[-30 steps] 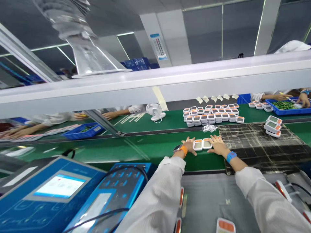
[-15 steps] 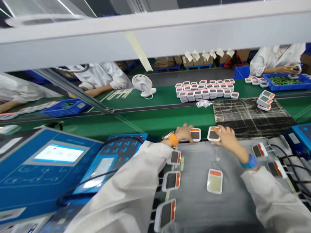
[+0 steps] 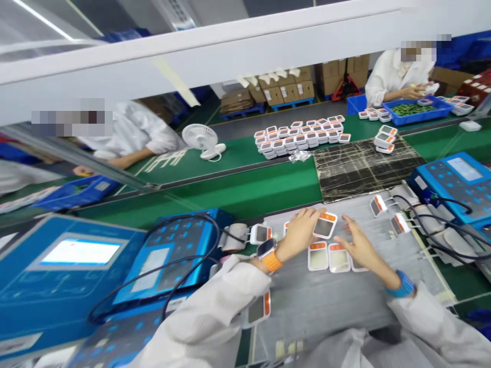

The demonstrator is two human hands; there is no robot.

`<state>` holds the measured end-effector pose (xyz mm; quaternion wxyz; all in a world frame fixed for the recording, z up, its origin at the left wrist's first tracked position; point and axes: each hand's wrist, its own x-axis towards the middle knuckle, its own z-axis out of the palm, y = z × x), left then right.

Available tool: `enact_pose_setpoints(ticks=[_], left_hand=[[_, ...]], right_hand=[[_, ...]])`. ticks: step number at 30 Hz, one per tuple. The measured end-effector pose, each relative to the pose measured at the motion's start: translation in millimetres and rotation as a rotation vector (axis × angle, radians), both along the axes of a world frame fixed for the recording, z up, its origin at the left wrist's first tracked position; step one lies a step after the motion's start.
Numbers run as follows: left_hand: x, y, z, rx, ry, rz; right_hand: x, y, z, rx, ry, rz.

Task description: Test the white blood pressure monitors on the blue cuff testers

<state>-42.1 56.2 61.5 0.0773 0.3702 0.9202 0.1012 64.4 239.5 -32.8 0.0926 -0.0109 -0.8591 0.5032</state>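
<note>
The left hand [image 3: 301, 232] touches a white-and-orange device [image 3: 325, 225] (grip unclear), the right hand [image 3: 360, 248] spread open, empty.

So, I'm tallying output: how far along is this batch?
Seemingly done: devices lying on the mat, plus clipped devices. In hand: one device at the left hand, right hand open beside it. Remaining: the large stack on the green belt.

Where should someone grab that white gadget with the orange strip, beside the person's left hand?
Probably pinch the white gadget by its long edges, coming from above on the right, where the right hand is open; the left hand crowds the other side, and the flat case offers thin edges.
</note>
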Motion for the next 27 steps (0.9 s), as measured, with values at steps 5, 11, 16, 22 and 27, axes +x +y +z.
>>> enact_pose_setpoints(ticks=[5, 11, 16, 22, 27], left_hand=[[22, 37, 7.0, 0.15, -0.077, -0.246], [68, 104, -29.6, 0.247, -0.149, -0.183], [108, 151, -66.2, 0.668, -0.58, -0.203], [140, 197, -118.5, 0.936, -0.785, -0.127], [146, 203, -136.6, 0.978, -0.739, -0.12]], right_hand=[[-17, 21, 16.2, -0.372, -0.035, -0.136], [55, 49, 8.9, -0.279, -0.006, -0.429], [134, 120, 17.3, 0.339, 0.033, -0.345], [151, 188, -13.1, 1.01, 0.059, -0.154], [138, 187, -16.5, 0.913, 0.107, -0.229]])
